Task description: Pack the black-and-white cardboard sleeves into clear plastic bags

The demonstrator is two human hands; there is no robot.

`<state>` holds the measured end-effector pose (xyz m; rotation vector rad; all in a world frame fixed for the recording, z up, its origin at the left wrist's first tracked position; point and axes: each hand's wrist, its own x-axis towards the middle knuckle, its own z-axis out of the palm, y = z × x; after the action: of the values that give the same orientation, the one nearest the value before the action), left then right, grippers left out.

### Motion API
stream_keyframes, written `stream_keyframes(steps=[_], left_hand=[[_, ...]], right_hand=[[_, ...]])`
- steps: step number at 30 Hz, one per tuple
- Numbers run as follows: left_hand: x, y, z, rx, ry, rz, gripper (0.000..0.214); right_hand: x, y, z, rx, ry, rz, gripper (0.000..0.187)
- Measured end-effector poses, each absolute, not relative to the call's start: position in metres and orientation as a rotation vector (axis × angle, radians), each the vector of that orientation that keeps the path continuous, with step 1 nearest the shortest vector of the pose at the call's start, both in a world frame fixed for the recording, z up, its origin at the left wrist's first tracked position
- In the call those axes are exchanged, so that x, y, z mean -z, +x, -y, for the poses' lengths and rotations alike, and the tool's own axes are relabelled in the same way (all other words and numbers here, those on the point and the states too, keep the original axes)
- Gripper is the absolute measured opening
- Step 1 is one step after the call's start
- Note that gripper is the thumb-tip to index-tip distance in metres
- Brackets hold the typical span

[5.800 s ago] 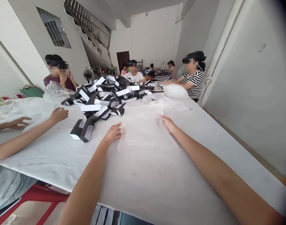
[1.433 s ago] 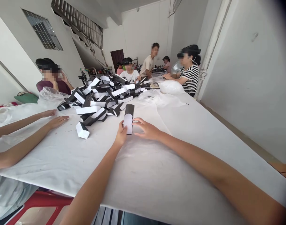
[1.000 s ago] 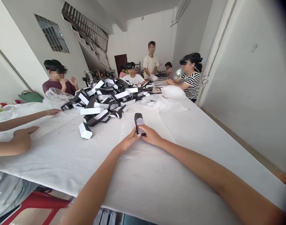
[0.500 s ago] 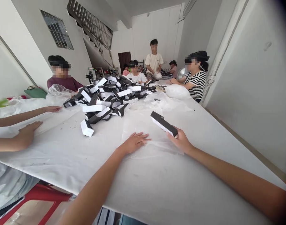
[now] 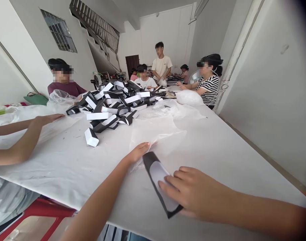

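My right hand (image 5: 188,189) is closed on a black-and-white paper box (image 5: 161,175), its fingers over the white face with the curved cut-out. The box slants over the near part of the table, its far end close to my left wrist. My left hand (image 5: 139,152) has its fingers pressed together at the near edge of a clear plastic bag (image 5: 158,129), which lies spread on the white cloth. Part of that grip is hidden behind the box's far end. One similar paper box (image 5: 91,137) lies alone, left of my left hand.
A large heap of black-and-white paper boxes (image 5: 112,105) covers the table's far middle. Behind the bag are more plastic film and a filled white bag (image 5: 189,97). At left, another person's hands (image 5: 51,117) rest on plastic. Several people sit or stand around the table (image 5: 218,160).
My right hand has drawn the paper box toward me and turned it so its cut-out face shows. My left hand went from lying flat with spread fingers to closing on the bag's edge.
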<state>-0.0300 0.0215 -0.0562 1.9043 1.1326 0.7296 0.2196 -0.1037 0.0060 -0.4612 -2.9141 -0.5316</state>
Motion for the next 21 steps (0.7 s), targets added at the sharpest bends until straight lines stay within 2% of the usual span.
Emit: stream_keyframes(steps=[2, 8, 16, 21], left_hand=[[0.058, -0.028, -0.022, -0.722, 1.933, -1.139, 0.061], [0.061, -0.026, -0.025, -0.685, 2.103, -1.197, 0.059], [0.058, -0.021, -0.018, -0.64, 2.287, -1.125, 0.055], [0.055, -0.018, -0.014, -0.595, 2.337, -1.143, 0.051]], right_hand=[[-0.011, 0.222, 0.103, 0.554, -0.721, 2.915, 0.057], [-0.009, 0.223, 0.098, 0.463, -1.11, 2.944, 0.044], [0.014, 0.211, 0.069, 0.286, -1.081, 2.954, 0.03], [0.032, 0.21, 0.042, 0.206, -1.036, 2.831, 0.041]])
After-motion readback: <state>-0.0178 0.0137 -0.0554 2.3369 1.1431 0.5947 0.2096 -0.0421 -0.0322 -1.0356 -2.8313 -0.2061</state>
